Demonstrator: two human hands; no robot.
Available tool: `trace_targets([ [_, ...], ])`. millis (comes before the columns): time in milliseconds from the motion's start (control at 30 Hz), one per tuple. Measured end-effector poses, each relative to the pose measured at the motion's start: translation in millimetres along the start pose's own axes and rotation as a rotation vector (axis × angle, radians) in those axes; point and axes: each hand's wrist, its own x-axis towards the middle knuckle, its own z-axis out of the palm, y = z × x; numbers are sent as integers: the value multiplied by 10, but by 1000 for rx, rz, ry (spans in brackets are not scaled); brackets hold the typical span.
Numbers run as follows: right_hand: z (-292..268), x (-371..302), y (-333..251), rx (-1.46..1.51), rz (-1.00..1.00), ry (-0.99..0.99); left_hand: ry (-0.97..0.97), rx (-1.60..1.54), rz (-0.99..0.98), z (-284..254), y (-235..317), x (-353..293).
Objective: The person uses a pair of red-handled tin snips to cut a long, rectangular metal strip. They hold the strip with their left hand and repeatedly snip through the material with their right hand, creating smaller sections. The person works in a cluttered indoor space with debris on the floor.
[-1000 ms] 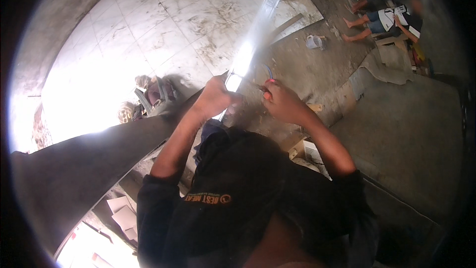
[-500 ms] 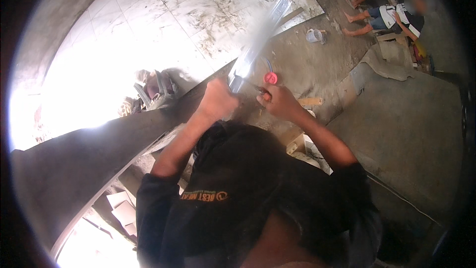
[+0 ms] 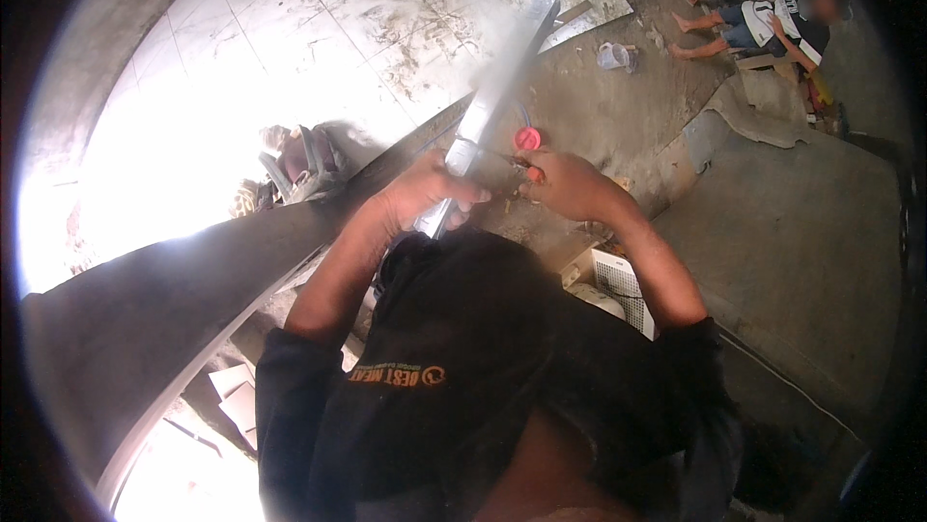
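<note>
A long, shiny silver metal channel [image 3: 473, 126] slants up and away from my body, its far end blurred and pale. My left hand [image 3: 430, 194] is closed around the near part of this channel, thumb lying across it. To the right, my right hand [image 3: 575, 186] is closed on an orange-handled hand tool [image 3: 533, 172]. The tool's dark, thin front part points left toward the channel. Whether its tip touches the metal cannot be made out, and its exact kind is too small to tell.
Beyond my right hand lies a red round object [image 3: 527, 139]. A clear plastic pail [image 3: 614, 56] stands farther off. A grey bag [image 3: 304, 165] rests past the dark ledge [image 3: 193, 300] at left. Two people sit at upper right. A white perforated box [image 3: 623, 285] is below my right forearm.
The channel has slid down toward my body, its near end now showing below my left hand. My left fingers have shifted around it. My right hand has moved slightly right with the tool.
</note>
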Motion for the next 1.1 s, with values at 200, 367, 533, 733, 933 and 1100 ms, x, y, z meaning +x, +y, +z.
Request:
trace_targets([
  [200,114,-90,-95,-27,27,98,184,360,97,72,-31,9],
  [367,220,-18,-82,-71,40,109,405,676,119,192,-5,-51],
  [533,481,-78,6,-21,-84,243,313,442,62,164,-76,-132],
  [733,548,-42,7,16,39,207,570,830,201,111,-328,-34],
  [933,602,-107,-92,-69,43,231,709,986,199,105,-428,25],
  [1100,738,-18,0,-34,22,243,735,1012,138,127,-395,5],
])
